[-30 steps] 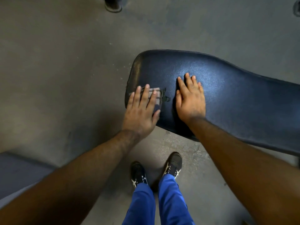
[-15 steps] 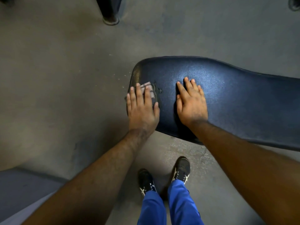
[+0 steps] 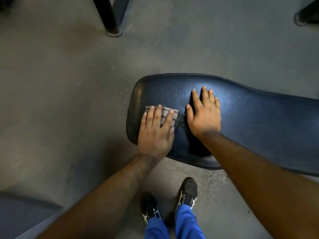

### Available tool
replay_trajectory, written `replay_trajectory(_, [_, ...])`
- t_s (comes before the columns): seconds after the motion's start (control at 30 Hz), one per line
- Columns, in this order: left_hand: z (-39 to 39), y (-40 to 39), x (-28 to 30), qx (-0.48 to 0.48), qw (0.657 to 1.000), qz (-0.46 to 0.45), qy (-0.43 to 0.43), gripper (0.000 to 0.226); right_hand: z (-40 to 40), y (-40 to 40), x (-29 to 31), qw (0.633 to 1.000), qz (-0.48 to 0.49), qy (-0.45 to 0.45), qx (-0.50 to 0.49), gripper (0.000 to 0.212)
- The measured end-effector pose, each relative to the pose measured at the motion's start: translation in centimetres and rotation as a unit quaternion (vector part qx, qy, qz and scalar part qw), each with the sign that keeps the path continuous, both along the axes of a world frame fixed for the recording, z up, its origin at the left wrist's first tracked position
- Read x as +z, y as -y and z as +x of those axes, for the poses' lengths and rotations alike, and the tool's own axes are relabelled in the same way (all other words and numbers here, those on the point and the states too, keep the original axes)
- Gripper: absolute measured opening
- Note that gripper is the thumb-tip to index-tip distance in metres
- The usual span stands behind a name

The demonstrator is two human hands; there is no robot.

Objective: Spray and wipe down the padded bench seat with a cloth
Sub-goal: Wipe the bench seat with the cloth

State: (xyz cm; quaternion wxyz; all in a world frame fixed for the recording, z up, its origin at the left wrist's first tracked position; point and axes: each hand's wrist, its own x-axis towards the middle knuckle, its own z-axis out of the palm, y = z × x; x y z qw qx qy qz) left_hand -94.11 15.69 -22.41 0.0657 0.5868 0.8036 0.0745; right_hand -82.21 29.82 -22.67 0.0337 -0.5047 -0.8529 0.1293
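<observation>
Feet: nearest to me, two black shoes with white markings (image 3: 170, 204) stand on the floor, with blue trouser legs (image 3: 174, 225) above them at the bottom edge.
Grey slab: a flat grey surface (image 3: 25, 214) fills the near left corner; I cannot tell what it is.
Left hand: my left hand (image 3: 155, 133) lies palm down at the near left end of the seat, fingers stretched out flat and slightly spread, pressing on the cloth.
Cloth: the checked cloth (image 3: 168, 112), grey with dark lines, lies flat on the seat under my left fingers, and its far edge and right side show past them. A dark frayed bit trails toward my right thumb.
Right hand: my right hand (image 3: 204, 116) rests palm down just beside the cloth, fingers straight and close together, holding nothing.
Bench seat: the padded bench seat (image 3: 259, 121) is dark blue, with a rounded left end, and runs off to the right.
Floor: grey concrete floor (image 3: 69, 83) lies all around.
Far posts: a black post (image 3: 110, 16) stands on the floor beyond the seat, and another dark foot (image 3: 307, 16) sits at the far right corner.
</observation>
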Motion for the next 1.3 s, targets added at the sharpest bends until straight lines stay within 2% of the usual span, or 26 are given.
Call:
replay_trajectory(0.03, [-1.4,-1.2,-0.2,0.020,1.000,0.001,-0.009,0.055,0.1,0.1,-0.2,1.000,0.008,-0.002,0.008,0.061])
replay_trajectory(0.13, [-5.6,-6.6,0.0,0.192,0.981,-0.012,0.008,0.059,0.1,0.1,-0.5,0.999,0.019,-0.027,-0.010,0.058])
replay_trajectory(0.17, [-5.6,-7.6,0.1,0.215,0.976,-0.016,0.009,0.059,0.0,0.1,-0.5,0.999,0.017,-0.033,-0.015,0.057])
replay_trajectory(0.2, [-4.7,-7.7,-0.1,0.190,0.982,-0.017,-0.003,0.059,-0.1,0.1,-0.4,0.999,0.016,-0.034,-0.015,0.056])
replay_trajectory(0.3, [-2.4,-5.0,0.1,-0.015,0.999,-0.026,-0.014,0.056,-0.3,0.3,-0.3,0.999,0.021,-0.021,-0.041,0.057])
replay_trajectory(0.33, [-3.3,-4.8,0.0,-0.040,0.999,-0.024,-0.012,0.055,-0.3,0.4,-0.3,0.997,0.025,-0.018,-0.068,0.059])
replay_trajectory(0.37, [-4.7,-5.6,-0.2,-0.024,0.999,-0.017,-0.019,0.054,-0.4,0.4,-0.5,0.995,0.033,-0.014,-0.091,0.061])
replay_trajectory(0.47, [-7.1,-11.0,-0.4,0.166,0.986,-0.009,0.002,0.055,-0.4,0.6,-1.2,0.995,0.037,-0.001,-0.098,0.061])
replay_trajectory(0.5, [-6.3,-12.3,-0.3,0.182,0.983,-0.012,0.007,0.056,-0.3,0.5,-1.1,0.995,0.036,-0.005,-0.096,0.060])
replay_trajectory(0.63, [-2.5,-11.7,-0.4,-0.035,0.999,-0.002,0.012,0.053,-0.2,0.2,-0.5,0.995,0.031,-0.026,-0.094,0.055])
replay_trajectory(0.67, [-3.1,-11.4,-0.5,-0.060,0.998,-0.009,0.006,0.053,-0.2,0.2,-0.5,0.995,0.023,-0.027,-0.095,0.055])
replay_trajectory(0.7, [-3.9,-11.9,-0.6,-0.049,0.999,-0.009,-0.003,0.052,-0.2,0.3,-0.6,0.995,0.018,-0.025,-0.095,0.056])
replay_trajectory(0.8, [-4.5,-14.7,0.0,0.089,0.996,-0.029,0.013,0.054,-0.2,0.2,-0.9,0.995,0.016,-0.027,-0.093,0.057])
replay_trajectory(0.83, [-3.6,-14.6,0.3,0.102,0.994,-0.033,0.023,0.055,-0.2,0.1,-0.9,0.995,0.014,-0.031,-0.093,0.057])
replay_trajectory(0.9, [-1.5,-11.6,0.4,0.040,0.999,-0.005,0.031,0.053,-0.4,0.1,-0.6,0.995,0.010,-0.040,-0.095,0.057])
replay_trajectory(0.97, [-1.9,-7.1,0.5,-0.033,0.999,-0.019,0.036,0.051,-0.3,0.2,-0.4,0.994,0.004,-0.044,-0.099,0.056])
replay_trajectory(1.0, [-3.0,-5.8,0.3,-0.038,0.999,-0.027,0.027,0.051,-0.2,0.2,-0.3,0.994,0.002,-0.039,-0.098,0.055])
replay_trajectory(1.13, [-3.9,-7.5,0.4,0.154,0.988,-0.026,0.007,0.056,-0.1,0.3,-0.4,0.995,-0.001,-0.025,-0.094,0.057])
replay_trajectory(1.17, [-2.5,-7.3,0.6,0.158,0.987,-0.024,0.012,0.058,-0.2,0.5,-0.3,0.995,0.002,-0.024,-0.093,0.057])
replay_trajectory(1.23, [0.0,-4.2,1.0,0.063,0.997,-0.033,0.002,0.057,-0.5,0.6,0.0,0.996,0.003,-0.017,-0.086,0.058])
replay_trajectory(1.3, [-1.2,-0.2,0.6,-0.033,0.999,-0.040,-0.006,0.054,-0.3,0.5,0.2,0.996,-0.006,-0.003,-0.084,0.059])
